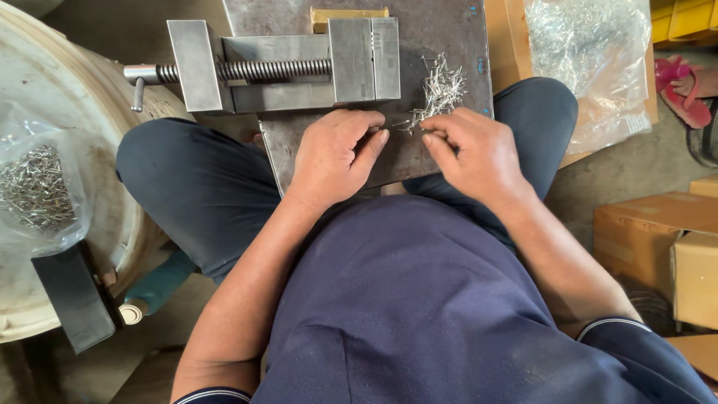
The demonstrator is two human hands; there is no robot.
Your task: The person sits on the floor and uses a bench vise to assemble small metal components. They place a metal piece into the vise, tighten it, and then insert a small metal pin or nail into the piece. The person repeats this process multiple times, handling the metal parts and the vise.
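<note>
Head view: both hands, left hand (333,153) and right hand (475,153), pinch thin metal pins (441,93) off the pile just beyond their grip, beside the vise (284,67).

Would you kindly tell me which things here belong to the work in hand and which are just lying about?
In use:
- left hand and right hand, pinching small metal pins
- pin pile
- steel plate under it
- vise on the plate

Lying about:
- bag of pins on the drum
- clear bag
- cardboard boxes
- pink sandal
</note>
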